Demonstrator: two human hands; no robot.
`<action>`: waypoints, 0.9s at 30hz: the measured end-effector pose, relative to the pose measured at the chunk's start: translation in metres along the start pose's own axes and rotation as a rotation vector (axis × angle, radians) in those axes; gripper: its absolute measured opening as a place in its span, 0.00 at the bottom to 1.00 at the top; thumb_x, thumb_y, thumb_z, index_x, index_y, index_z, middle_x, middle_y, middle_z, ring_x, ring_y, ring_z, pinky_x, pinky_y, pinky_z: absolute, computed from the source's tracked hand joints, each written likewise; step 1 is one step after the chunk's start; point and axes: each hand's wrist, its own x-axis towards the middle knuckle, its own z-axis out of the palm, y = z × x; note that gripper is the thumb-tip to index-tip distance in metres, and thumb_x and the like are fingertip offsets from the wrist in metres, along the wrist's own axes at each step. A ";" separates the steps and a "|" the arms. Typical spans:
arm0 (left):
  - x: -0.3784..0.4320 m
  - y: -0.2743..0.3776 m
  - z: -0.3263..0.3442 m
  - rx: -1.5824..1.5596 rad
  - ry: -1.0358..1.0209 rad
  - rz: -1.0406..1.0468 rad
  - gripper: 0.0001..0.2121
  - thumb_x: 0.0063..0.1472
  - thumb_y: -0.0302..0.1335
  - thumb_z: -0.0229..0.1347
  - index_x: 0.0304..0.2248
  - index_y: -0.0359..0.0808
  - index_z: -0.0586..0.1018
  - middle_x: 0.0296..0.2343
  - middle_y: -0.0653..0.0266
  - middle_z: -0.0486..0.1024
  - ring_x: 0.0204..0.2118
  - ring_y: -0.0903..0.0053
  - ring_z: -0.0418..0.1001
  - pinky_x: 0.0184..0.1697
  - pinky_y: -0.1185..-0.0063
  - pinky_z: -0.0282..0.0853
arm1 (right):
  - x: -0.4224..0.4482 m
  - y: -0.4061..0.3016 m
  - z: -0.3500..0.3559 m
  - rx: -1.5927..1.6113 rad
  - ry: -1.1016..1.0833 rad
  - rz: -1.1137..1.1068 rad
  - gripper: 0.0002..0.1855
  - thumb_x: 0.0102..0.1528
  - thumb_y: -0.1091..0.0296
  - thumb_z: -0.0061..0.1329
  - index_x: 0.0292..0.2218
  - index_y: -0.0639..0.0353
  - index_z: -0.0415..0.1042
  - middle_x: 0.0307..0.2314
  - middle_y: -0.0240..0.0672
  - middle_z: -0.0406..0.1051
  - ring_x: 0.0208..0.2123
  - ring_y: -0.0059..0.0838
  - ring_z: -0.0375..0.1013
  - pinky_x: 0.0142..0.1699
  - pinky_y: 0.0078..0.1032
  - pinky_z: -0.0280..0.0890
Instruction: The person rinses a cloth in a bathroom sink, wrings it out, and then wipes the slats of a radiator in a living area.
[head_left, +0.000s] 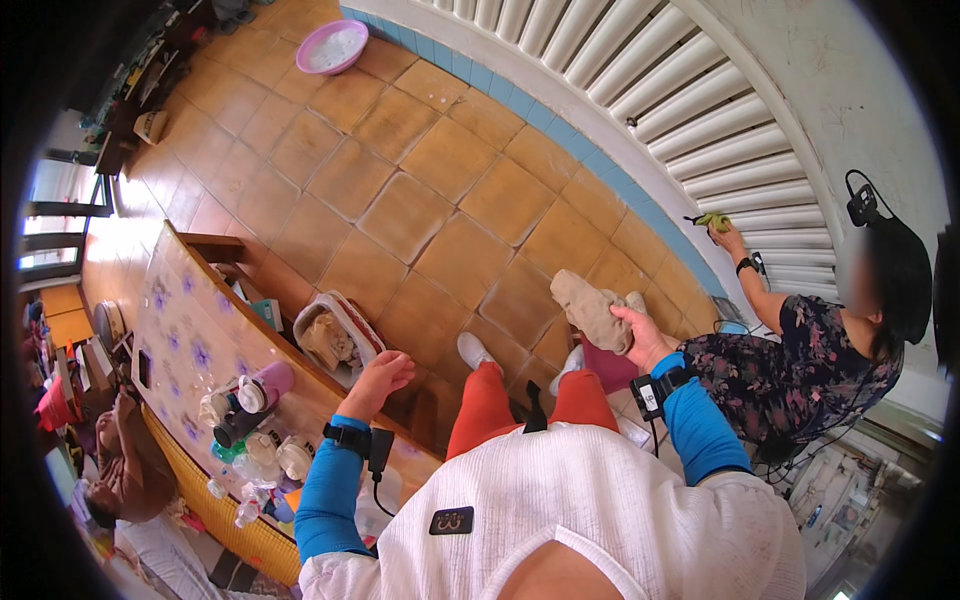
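Note:
A crumpled beige cloth (592, 309) is gripped in my right hand (643, 337), held out over the tiled floor at the right. My left hand (384, 379) is held near the table's edge with its fingers loosely curled, and nothing shows in it. Just beyond that hand stands a white bin (306, 330) with crumpled, light brown material inside. The table (247, 330) has a floral cover and carries a purple bottle (276, 381), a dark bottle (234, 431) and several cups and bottles close together.
A person (806, 337) at the right holds a green cloth (712, 221) against a white radiator (720, 120). Another person (135, 480) is beyond the table at the lower left. A pink basin (332, 46) stands on the floor by the blue-tiled skirting.

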 end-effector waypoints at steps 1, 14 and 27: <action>-0.001 0.001 -0.006 0.000 0.022 0.011 0.09 0.56 0.33 0.45 0.34 0.38 0.68 0.30 0.67 0.68 0.31 0.80 0.67 0.35 0.84 0.63 | 0.002 0.000 0.004 0.002 -0.024 -0.001 0.19 0.49 0.66 0.42 0.42 0.63 0.62 0.38 0.35 0.66 0.39 0.28 0.66 0.45 0.25 0.60; 0.017 0.048 0.004 0.052 0.003 0.033 0.10 0.56 0.33 0.45 0.33 0.36 0.68 0.29 0.67 0.68 0.30 0.82 0.66 0.34 0.85 0.62 | 0.017 -0.013 -0.002 -0.021 0.053 -0.065 0.20 0.49 0.65 0.42 0.43 0.63 0.62 0.38 0.33 0.66 0.40 0.26 0.65 0.46 0.23 0.59; 0.045 0.137 0.004 0.193 0.092 0.090 0.11 0.55 0.31 0.47 0.35 0.33 0.68 0.26 0.67 0.68 0.28 0.81 0.66 0.33 0.85 0.63 | 0.097 -0.098 0.035 0.039 0.019 -0.026 0.18 0.48 0.64 0.44 0.40 0.60 0.64 0.36 0.33 0.67 0.38 0.26 0.67 0.45 0.23 0.60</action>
